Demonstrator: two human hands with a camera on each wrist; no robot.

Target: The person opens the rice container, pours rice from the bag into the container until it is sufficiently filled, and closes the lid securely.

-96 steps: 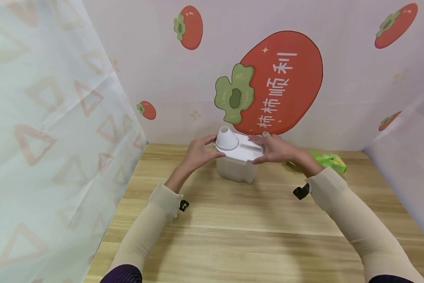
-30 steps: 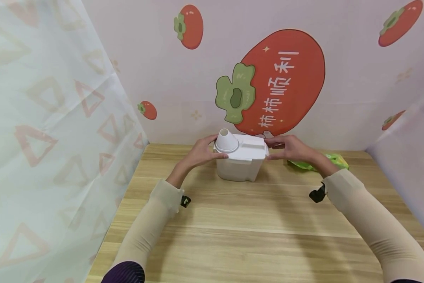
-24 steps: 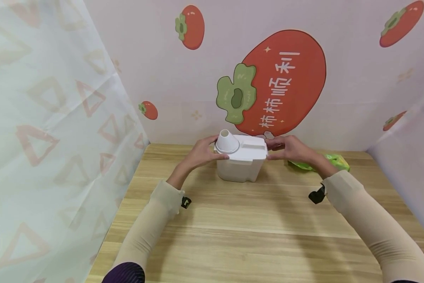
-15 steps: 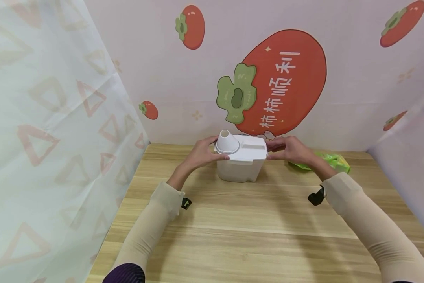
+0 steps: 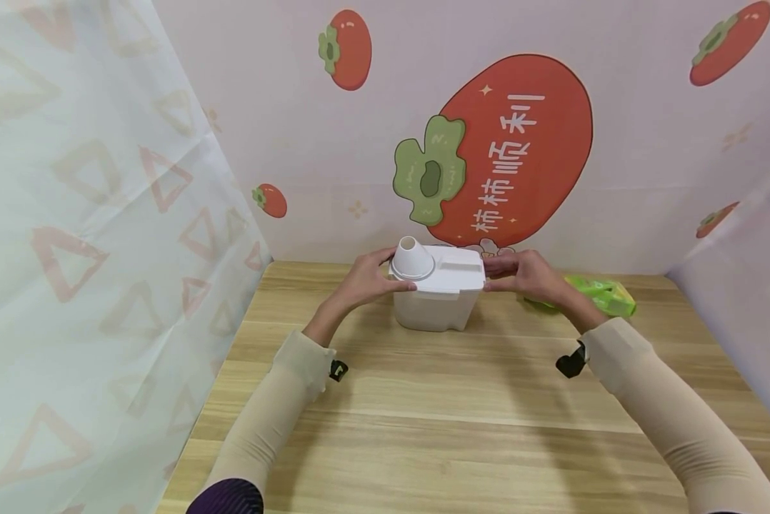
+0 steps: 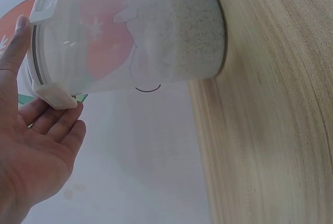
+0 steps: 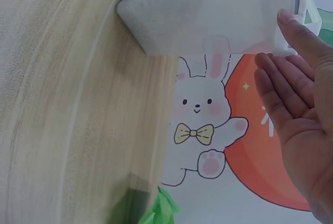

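Note:
A translucent rice container (image 5: 426, 310) stands upright on the table near the back wall, with rice (image 6: 197, 31) showing through its lower part. Its white lid (image 5: 460, 280) bears a cone-shaped piece (image 5: 413, 261) at the left end. My left hand (image 5: 367, 278) grips that end, thumb along the front edge, fingertips on a white clip (image 6: 54, 96). At the opposite end my right hand (image 5: 528, 273) holds the corner: its thumb presses the wall by the rim, and the fingers reach behind the right clip (image 7: 283, 44). Part of the fingers is hidden behind the container in the head view.
A bright green and yellow packet (image 5: 606, 298) lies on the table behind my right wrist. The wooden table (image 5: 417, 414) meets a printed back wall (image 5: 308, 128), and a white sheet (image 5: 121, 285) rises along the left side.
Since the earliest frame my right hand has shifted from the lid's top to its right end, and the container has turned squarer to me. Lately only the right forearm has drifted slightly inward.

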